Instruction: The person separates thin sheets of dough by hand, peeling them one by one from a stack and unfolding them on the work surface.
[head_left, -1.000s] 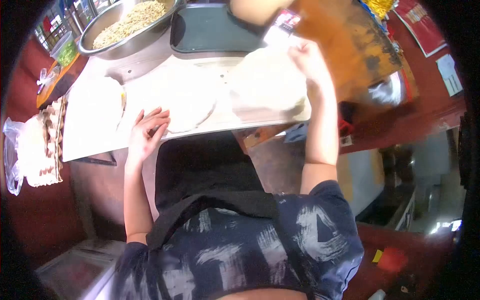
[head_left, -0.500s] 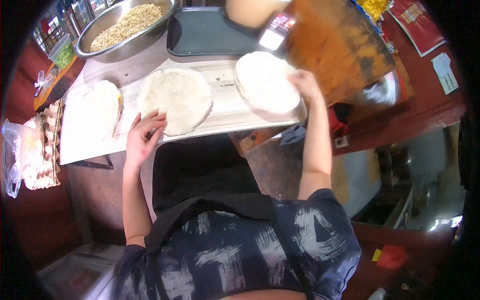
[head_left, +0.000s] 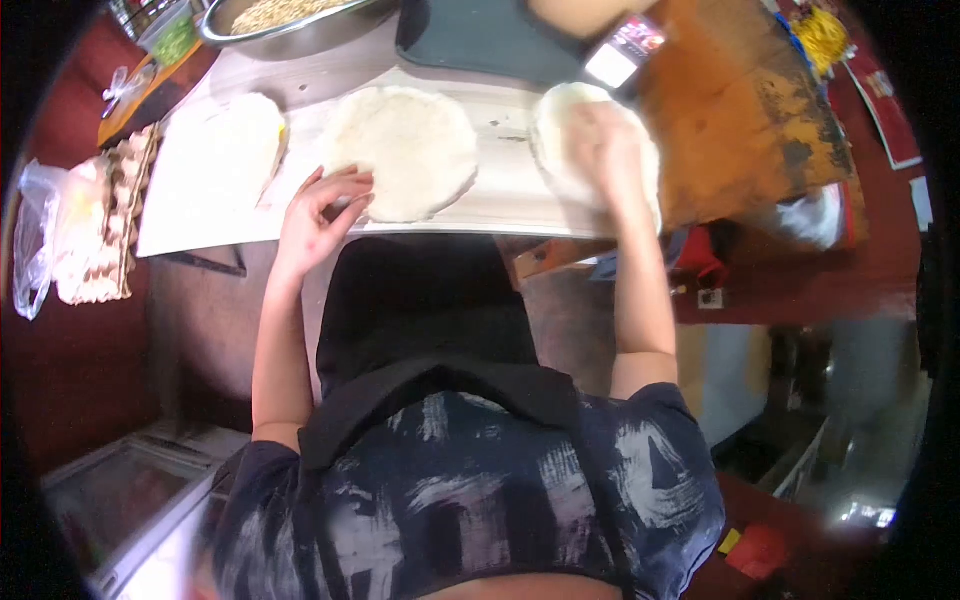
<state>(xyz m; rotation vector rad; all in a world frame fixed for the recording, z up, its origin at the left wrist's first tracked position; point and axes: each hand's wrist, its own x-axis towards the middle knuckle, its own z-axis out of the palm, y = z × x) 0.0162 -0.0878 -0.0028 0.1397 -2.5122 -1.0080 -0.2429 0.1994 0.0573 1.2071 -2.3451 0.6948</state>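
My right fingers (head_left: 598, 130) lie over the right round (head_left: 560, 105), which sits flat near the right end of the tabletop (head_left: 503, 195). They are blurred and seem bent downwards; I cannot tell how far apart they are or whether they pinch any dough. My left fingers (head_left: 347, 186) are loosely curled, thumb and forefinger apart, with nothing gripped between them that I can see. Their tips overlap the near left edge of the middle round (head_left: 410, 145), though I cannot tell if they touch it. The left round (head_left: 222, 150) lies further to my left, washed out by glare.

These look like raw dough, so I judge them light for their width, soft and floppy, with little stiffness of their own. The middle one is thin and a bit uneven at its rim; pinched at one point, it would probably sag, stretch or tear. The right one looks thicker at the side, perhaps layered, so it may weigh more and bear a firmer press. The pale surface could be floury or tacky; I cannot tell which. For a hold, I would favour flat fingers slid well under opposite edges, spreading the load. The near edge of the middle round is the easiest to reach, being close to the tabletop's front.
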